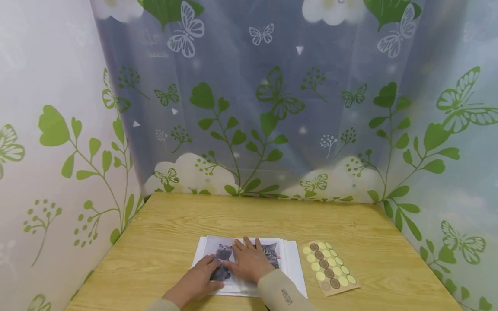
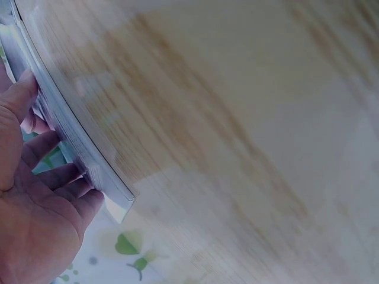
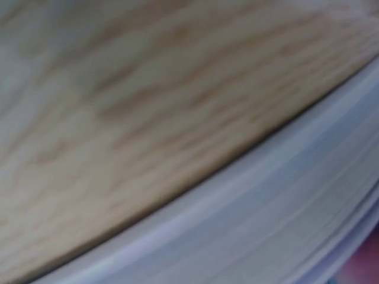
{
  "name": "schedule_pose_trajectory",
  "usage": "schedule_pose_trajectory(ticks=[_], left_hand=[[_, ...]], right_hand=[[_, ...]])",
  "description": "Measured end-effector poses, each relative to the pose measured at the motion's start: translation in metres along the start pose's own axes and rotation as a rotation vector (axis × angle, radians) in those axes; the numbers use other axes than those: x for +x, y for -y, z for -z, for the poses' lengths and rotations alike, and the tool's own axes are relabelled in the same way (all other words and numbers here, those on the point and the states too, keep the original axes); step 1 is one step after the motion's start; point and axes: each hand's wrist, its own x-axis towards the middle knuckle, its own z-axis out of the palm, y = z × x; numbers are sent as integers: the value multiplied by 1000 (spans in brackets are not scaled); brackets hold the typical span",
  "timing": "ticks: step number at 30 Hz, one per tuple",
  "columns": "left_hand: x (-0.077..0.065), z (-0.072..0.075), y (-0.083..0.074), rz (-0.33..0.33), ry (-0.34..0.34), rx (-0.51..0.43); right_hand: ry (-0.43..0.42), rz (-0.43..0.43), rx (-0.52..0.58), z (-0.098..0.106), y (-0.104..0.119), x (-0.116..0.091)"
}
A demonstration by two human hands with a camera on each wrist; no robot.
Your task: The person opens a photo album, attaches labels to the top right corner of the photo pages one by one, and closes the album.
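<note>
An open book [image 1: 237, 287] with cat pictures on its pages lies at the front of the table. My left hand [image 1: 196, 278] rests on the left page beside a grey cat picture, fingers extended. In the left wrist view the left hand [image 2: 44, 189] touches the pages near the book's edge [image 2: 77, 127]. Across the middle of the book my right hand [image 1: 249, 260] lies flat with its fingers spread, partly covering the tabby cat picture [image 1: 270, 254]. The right wrist view shows mainly the book's page edges [image 3: 254, 207], with only a blurred bit of the hand in the corner.
Right of the book lies a sheet of round stickers [image 1: 330, 267], yellow and brown. The wooden table [image 1: 256, 216] extends behind the book. Printed curtains with green leaves and butterflies [image 1: 249, 129] hang behind and along both sides.
</note>
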Motion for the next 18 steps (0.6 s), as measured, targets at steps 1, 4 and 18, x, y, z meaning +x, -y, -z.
schedule_pose_trajectory(ticks=[1, 4, 18], left_hand=[[0, 0, 0, -1, -1, -2], [0, -1, 1, -4, -2, 3], [-1, 1, -1, -17, -12, -32]], right_hand=[[-2, 2, -1, 0, 0, 0], [-7, 10, -3, -2, -1, 1], [-12, 20, -6, 2, -1, -2]])
